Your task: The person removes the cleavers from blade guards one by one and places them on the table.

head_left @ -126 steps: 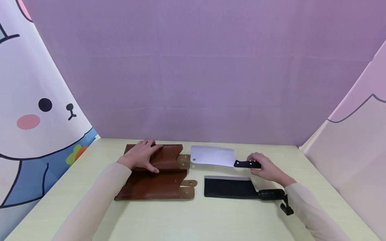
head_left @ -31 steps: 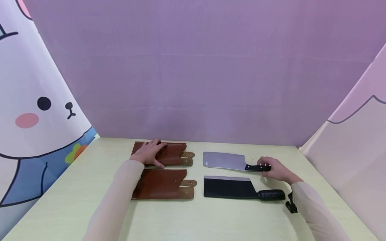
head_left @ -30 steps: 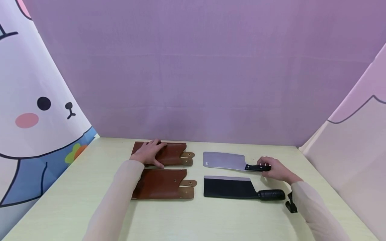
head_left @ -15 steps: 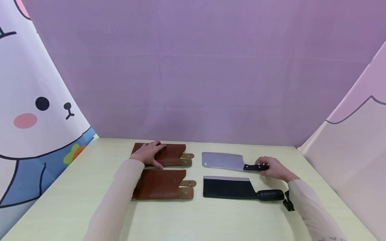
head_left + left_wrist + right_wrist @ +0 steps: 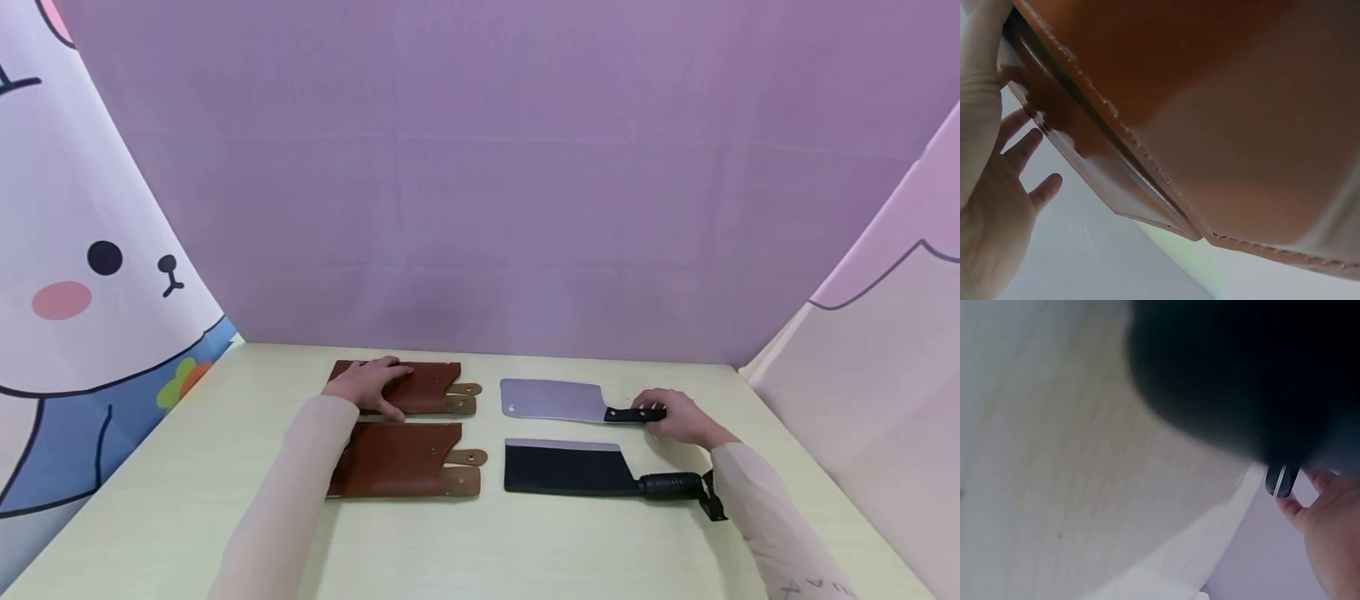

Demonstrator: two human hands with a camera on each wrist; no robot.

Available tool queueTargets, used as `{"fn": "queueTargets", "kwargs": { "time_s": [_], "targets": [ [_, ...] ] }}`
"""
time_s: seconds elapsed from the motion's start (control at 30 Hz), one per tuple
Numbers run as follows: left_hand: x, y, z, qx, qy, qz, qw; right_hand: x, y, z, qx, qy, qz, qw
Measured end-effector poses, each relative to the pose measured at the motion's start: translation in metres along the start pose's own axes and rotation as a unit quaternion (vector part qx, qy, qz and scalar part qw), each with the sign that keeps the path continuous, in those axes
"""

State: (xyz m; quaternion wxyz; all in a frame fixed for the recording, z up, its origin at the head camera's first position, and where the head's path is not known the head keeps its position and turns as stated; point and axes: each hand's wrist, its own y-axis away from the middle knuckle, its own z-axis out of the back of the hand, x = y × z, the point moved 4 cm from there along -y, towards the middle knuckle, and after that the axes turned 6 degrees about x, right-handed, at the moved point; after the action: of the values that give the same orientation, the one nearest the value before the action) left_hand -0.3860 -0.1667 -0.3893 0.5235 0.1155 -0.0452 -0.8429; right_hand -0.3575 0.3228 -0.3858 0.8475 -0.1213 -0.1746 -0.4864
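Note:
My left hand (image 5: 365, 387) spans the far brown leather knife sheath (image 5: 431, 385), fingers towards its far edge and thumb at its near edge. In the left wrist view the fingertips meet that sheath's edge (image 5: 1097, 181). Just nearer lies a second brown sheath (image 5: 405, 458), its two straps undone like the first's. My right hand (image 5: 675, 415) pinches the black riveted handle of a silver cleaver (image 5: 551, 400), whose blade points left at the far sheath's mouth. The handle's end (image 5: 1279, 484) shows between the fingers in the right wrist view.
A second cleaver (image 5: 570, 468), with a black blade and round black handle, lies nearer on the pale table (image 5: 480, 550). A black camera mount (image 5: 712, 497) hangs by the right wrist. A purple cloth wall (image 5: 480, 183) stands behind. A dark blur (image 5: 1229, 375) covers much of the right wrist view.
Over about four seconds the far sheath and silver cleaver have shifted right, with a gap now between them. In the last second the sheath's far edge has come down slightly; the cleaver has barely moved.

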Motion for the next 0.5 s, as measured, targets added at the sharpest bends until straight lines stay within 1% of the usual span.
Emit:
{"fn": "queueTargets", "kwargs": {
  "time_s": [0.13, 0.33, 0.5],
  "targets": [
    [-0.0020, 0.0021, 0.0013, 0.006, 0.006, -0.007, 0.9999, -0.0013, -0.0008, -0.0007, 0.001, 0.002, 0.000, 1.000],
    [-0.0032, 0.0045, 0.0022, 0.002, 0.002, -0.011, 0.9999, -0.0011, -0.0013, -0.0003, -0.001, 0.006, 0.000, 1.000],
    [-0.0029, 0.0039, 0.0012, 0.001, 0.008, -0.016, 0.9998, -0.0006, -0.0014, -0.0013, -0.002, 0.023, -0.011, 1.000]
  ]
}}
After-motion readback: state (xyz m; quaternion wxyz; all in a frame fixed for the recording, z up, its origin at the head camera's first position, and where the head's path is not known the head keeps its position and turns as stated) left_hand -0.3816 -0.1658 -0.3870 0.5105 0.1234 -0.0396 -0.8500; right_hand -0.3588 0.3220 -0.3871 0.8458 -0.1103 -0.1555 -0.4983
